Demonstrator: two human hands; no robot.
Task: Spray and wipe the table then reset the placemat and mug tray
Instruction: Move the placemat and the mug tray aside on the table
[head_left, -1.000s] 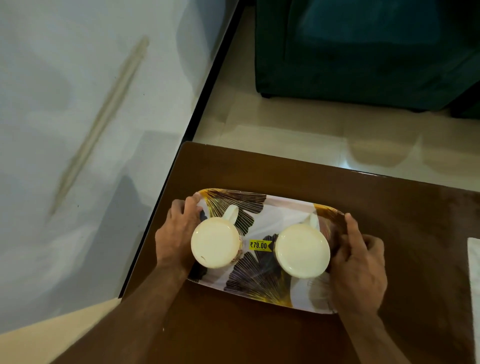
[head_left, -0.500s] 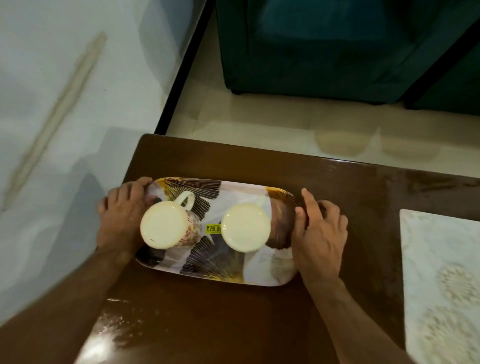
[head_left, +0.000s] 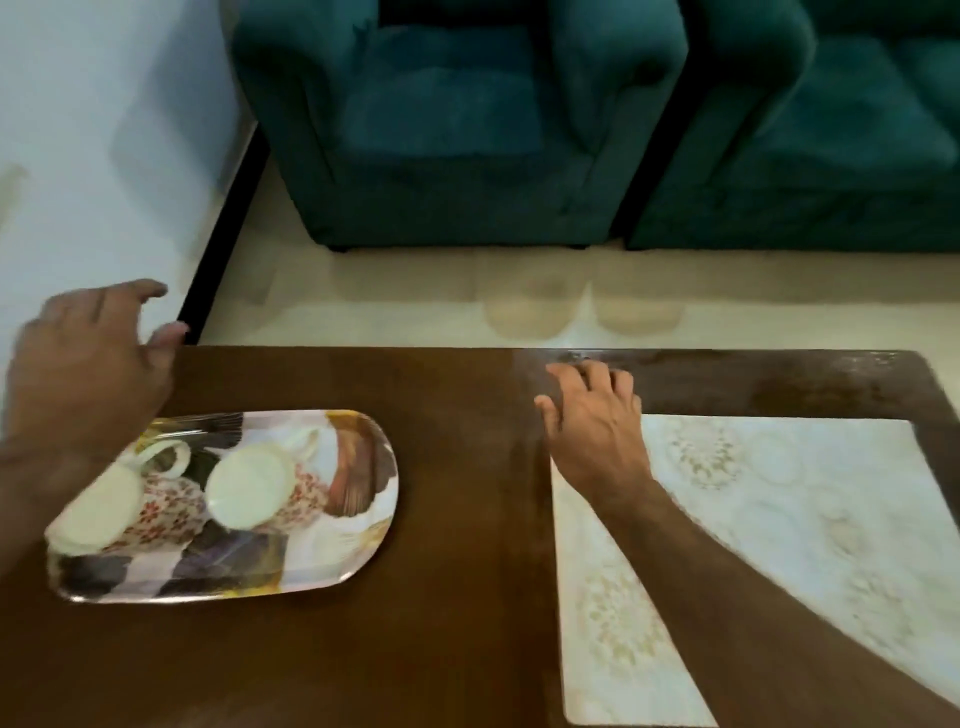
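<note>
Now your left hand (head_left: 88, 364) hovers loosely spread and holding nothing above the glossy patterned tray (head_left: 343, 540), which carries two blurred upturned mugs (head_left: 249, 486). Your right hand (head_left: 597, 421), fingers relaxed, lies at the pale embossed placemat (head_left: 779, 519) corner on the polished brown table (head_left: 467, 597).

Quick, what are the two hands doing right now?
Left hand: open, holding nothing, beside the tray.
Right hand: open, fingers spread at the placemat corner.

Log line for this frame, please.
left hand open, off tray | right hand open at placemat corner | two mugs upside down
</note>
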